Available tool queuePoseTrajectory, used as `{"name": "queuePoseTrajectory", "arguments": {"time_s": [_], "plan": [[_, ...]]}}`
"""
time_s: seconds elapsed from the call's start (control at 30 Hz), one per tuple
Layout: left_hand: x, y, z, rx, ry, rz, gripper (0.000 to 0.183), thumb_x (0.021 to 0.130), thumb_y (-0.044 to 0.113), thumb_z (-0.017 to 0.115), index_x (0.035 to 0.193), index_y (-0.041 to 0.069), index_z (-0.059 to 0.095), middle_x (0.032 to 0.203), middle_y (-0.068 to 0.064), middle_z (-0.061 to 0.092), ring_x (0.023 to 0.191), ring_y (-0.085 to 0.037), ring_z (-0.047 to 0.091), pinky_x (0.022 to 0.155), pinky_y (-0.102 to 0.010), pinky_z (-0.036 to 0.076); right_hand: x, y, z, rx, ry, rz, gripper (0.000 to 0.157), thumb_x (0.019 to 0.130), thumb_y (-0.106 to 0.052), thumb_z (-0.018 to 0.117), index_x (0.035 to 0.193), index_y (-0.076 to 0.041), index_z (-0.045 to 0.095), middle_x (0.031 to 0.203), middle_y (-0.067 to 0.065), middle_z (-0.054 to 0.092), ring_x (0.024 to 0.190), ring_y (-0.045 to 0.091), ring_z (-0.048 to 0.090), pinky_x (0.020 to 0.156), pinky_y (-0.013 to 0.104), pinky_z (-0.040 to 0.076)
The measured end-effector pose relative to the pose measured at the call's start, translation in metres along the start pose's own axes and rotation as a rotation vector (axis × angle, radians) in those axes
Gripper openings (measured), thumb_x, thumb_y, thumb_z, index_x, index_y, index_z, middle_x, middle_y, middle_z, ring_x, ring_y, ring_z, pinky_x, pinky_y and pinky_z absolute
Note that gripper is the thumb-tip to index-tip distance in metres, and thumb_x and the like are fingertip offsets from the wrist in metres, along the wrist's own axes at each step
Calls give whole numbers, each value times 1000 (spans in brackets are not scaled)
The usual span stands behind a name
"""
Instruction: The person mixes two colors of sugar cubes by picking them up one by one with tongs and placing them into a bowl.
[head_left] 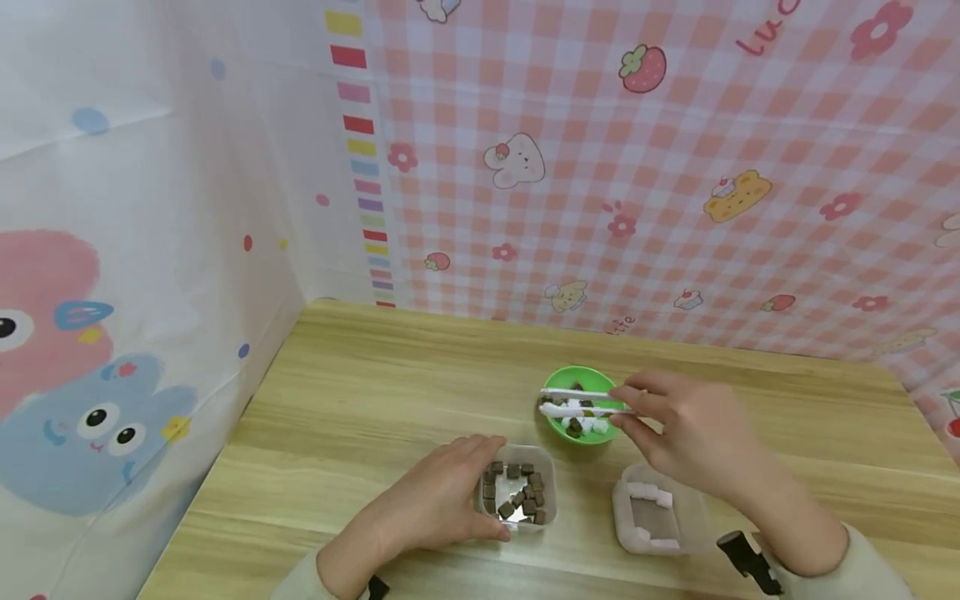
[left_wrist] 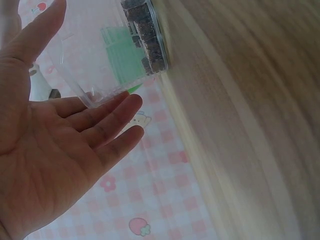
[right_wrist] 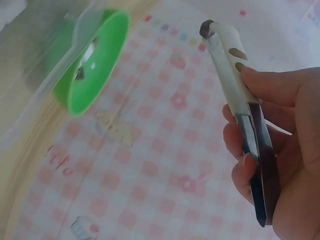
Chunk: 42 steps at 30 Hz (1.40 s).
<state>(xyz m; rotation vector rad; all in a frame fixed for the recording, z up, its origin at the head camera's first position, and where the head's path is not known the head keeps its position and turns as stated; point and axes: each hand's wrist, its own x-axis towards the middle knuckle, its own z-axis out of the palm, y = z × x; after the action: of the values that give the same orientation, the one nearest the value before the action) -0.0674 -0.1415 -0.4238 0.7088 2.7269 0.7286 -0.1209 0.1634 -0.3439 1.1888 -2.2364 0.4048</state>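
My right hand (head_left: 693,425) grips white-tipped metal tongs (right_wrist: 235,75) above a green bowl (head_left: 577,372). A dark brown cube (right_wrist: 206,28) sits between the tong tips. Brown and white cubes lie mixed in the bowl. My left hand (head_left: 431,500) holds the left side of a clear plastic container (head_left: 551,492), thumb at its near corner and fingers at its far corner. In the left wrist view, my left hand's (left_wrist: 55,145) other fingers extend loosely beside the container. Several brown cubes (head_left: 528,504) lie on its floor.
A second clear container (head_left: 628,533) with several white cubes (head_left: 645,492) stands below my right forearm. The wooden table (head_left: 390,375) meets a pink checked cloth (head_left: 465,192) at the back and a white printed sheet (head_left: 195,275) on the left.
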Motion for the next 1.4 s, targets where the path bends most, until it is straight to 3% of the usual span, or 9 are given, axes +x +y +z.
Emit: {"name": "queuePoseTrajectory", "arguments": {"time_s": [0.07, 0.2, 0.37, 0.47, 0.73, 1.03, 1.13, 1.23, 1.4], "plan": [[0, 0, 0, -2, -2, -1, 105, 77, 51, 91, 157, 5, 43, 153, -11, 53, 142, -31, 48, 121, -49, 37, -4, 7, -1, -30, 29, 19, 56, 110, -48, 48, 95, -6, 83, 90, 7, 76, 57, 15, 67, 42, 29, 48], [0, 1, 0, -7, -5, -6, 105, 76, 51, 91, 157, 5, 43, 154, -11, 53, 143, -31, 48, 121, -50, 36, -13, 20, -3, -79, 35, 74, 64, 109, -52, 43, 96, -4, 83, 90, 9, 77, 59, 21, 69, 40, 34, 49], [-1, 1, 1, -14, -10, -15, 106, 76, 51, 91, 158, 5, 42, 155, -12, 51, 144, -32, 47, 121, -51, 36, -25, 31, -7, -109, -4, 136, 35, 95, -34, 71, 101, -2, 82, 93, 13, 77, 63, 26, 72, 42, 39, 52], [-1, 1, 0, -20, -12, -16, 105, 77, 51, 91, 158, 5, 42, 156, -13, 51, 145, -32, 46, 121, -52, 35, -29, 34, -8, -112, -13, 157, 31, 81, -23, 78, 103, -1, 82, 94, 14, 77, 63, 27, 72, 43, 40, 52], [-1, 1, 0, -24, -9, -13, 105, 77, 51, 90, 158, 5, 42, 156, -12, 51, 144, -31, 47, 121, -53, 36, -25, 23, -11, -89, 5, 149, 66, 107, -58, 44, 103, -4, 82, 97, 12, 77, 74, 30, 75, 50, 45, 57], [-1, 1, 0, -14, -3, -6, 106, 77, 51, 91, 158, 5, 42, 155, -12, 51, 144, -30, 47, 120, -52, 36, -12, 0, -5, -5, -5, 64, 61, 108, -54, 44, 99, -8, 82, 93, 1, 76, 68, 14, 71, 52, 32, 55], [0, 1, 0, -12, -3, -5, 106, 77, 51, 90, 158, 5, 42, 155, -12, 51, 144, -30, 47, 120, -52, 36, -9, -6, -3, 15, -37, 35, 42, 104, -44, 61, 99, -8, 82, 93, 1, 76, 72, 15, 72, 55, 33, 58], [0, 1, 0, -15, -5, -7, 106, 77, 51, 90, 158, 4, 41, 156, -13, 50, 144, -31, 47, 120, -52, 36, -6, -12, 0, 19, -77, 14, 22, 88, -28, 79, 99, -9, 82, 93, 0, 76, 73, 13, 72, 56, 32, 58], [-1, 1, -1, -20, -5, -9, 106, 76, 51, 91, 158, 4, 41, 156, -13, 50, 144, -32, 47, 120, -53, 36, 0, -24, 5, 14, -152, -4, 28, 73, -22, 90, 99, -12, 82, 94, -2, 75, 73, 9, 68, 54, 26, 54]]}}
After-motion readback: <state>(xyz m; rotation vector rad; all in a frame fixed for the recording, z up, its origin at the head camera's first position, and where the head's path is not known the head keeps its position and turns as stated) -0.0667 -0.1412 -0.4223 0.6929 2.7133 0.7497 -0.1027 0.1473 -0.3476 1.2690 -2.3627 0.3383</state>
